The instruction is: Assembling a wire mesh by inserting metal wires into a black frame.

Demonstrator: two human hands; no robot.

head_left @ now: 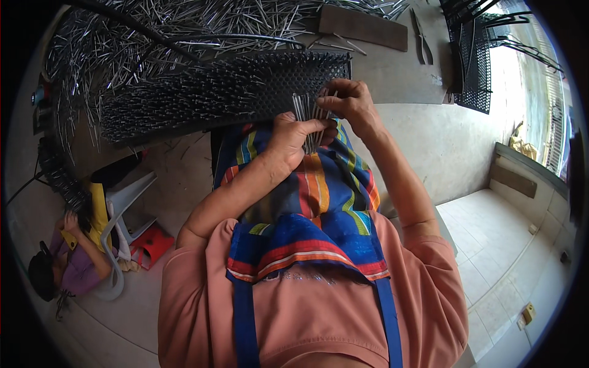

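Note:
My left hand (pixel 294 135) is closed round a bundle of thin metal rods (pixel 300 105), whose upper ends fan out above my thumb. At the right of that bundle, the fingers of my right hand (pixel 348 103) pinch together on one or more of the rods; exactly how many is hidden. Just beyond both hands lies a long black perforated rack (pixel 300 76). Its left and middle holes bristle with upright rods, while bare holes show toward its right end. My left hand is close to the rack's near edge.
A large heap of loose metal rods (pixel 245 21) covers the table's far left. A brown flat block (pixel 362 27) and pliers (pixel 422 40) lie at far right. Black perforated racks (pixel 475 61) hang farther right. Another person (pixel 80 245) sits at left on a grey chair (pixel 116 245).

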